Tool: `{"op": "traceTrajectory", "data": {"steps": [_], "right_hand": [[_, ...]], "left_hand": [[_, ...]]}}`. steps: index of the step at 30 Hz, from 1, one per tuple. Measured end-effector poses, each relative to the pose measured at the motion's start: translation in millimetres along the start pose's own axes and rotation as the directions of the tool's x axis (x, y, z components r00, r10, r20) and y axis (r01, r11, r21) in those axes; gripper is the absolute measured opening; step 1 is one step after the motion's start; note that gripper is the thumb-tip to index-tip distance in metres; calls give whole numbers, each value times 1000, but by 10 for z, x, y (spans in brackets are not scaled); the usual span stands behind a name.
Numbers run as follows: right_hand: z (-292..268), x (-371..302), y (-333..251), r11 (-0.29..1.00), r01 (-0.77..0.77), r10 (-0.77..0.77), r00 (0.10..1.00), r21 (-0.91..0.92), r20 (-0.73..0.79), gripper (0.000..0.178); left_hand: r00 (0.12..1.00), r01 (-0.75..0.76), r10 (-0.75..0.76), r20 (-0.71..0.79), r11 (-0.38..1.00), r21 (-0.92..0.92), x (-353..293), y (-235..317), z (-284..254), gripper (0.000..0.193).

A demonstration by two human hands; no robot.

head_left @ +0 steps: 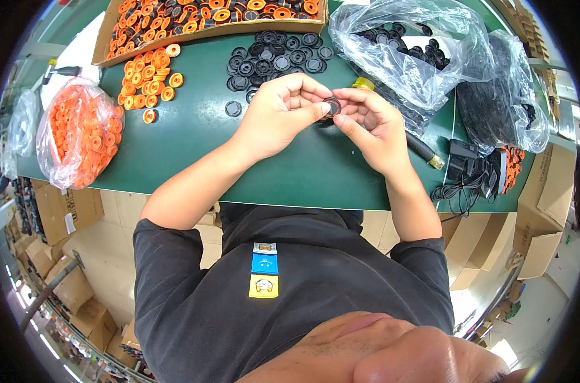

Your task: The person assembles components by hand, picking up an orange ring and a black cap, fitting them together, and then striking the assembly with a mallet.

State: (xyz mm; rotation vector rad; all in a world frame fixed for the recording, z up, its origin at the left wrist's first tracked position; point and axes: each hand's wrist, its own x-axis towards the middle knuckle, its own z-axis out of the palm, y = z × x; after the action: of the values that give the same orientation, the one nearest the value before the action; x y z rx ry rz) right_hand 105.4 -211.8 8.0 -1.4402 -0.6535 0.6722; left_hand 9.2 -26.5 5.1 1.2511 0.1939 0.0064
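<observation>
Over the middle of the green table (200, 153), a small round black plastic part (333, 106) is held between my two hands. My left hand (283, 113) pinches its left side between thumb and fingers. The fingertips of my right hand (374, 127) close on its right side. A pile of black round discs (274, 57) lies beyond my left hand, and one loose black disc (233, 109) sits nearer to it. Orange round parts (151, 76) are heaped to the left. My fingers hide some of the held part.
At the back, a cardboard box (213, 30) holds mixed orange and black parts. A clear bag of orange parts (82, 137) stands at the left edge. Clear bags with black parts (408, 51) lie at the right, near a black-handled tool (424, 150) and a cabled black adapter (465, 166).
</observation>
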Motion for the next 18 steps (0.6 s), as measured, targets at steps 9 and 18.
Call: {"op": "traceTrajectory", "data": {"steps": [9, 18], "right_hand": [[-48, 15, 4, 999, -23, 21, 996, 24, 84, 42], [-40, 21, 49, 988, -113, 109, 993, 107, 41, 31]], "left_hand": [[1000, -2, 2, 2, 1000, -4, 0, -10, 2, 19], [1000, -16, 16, 13, 1000, 8, -6, -30, 8, 19]]}}
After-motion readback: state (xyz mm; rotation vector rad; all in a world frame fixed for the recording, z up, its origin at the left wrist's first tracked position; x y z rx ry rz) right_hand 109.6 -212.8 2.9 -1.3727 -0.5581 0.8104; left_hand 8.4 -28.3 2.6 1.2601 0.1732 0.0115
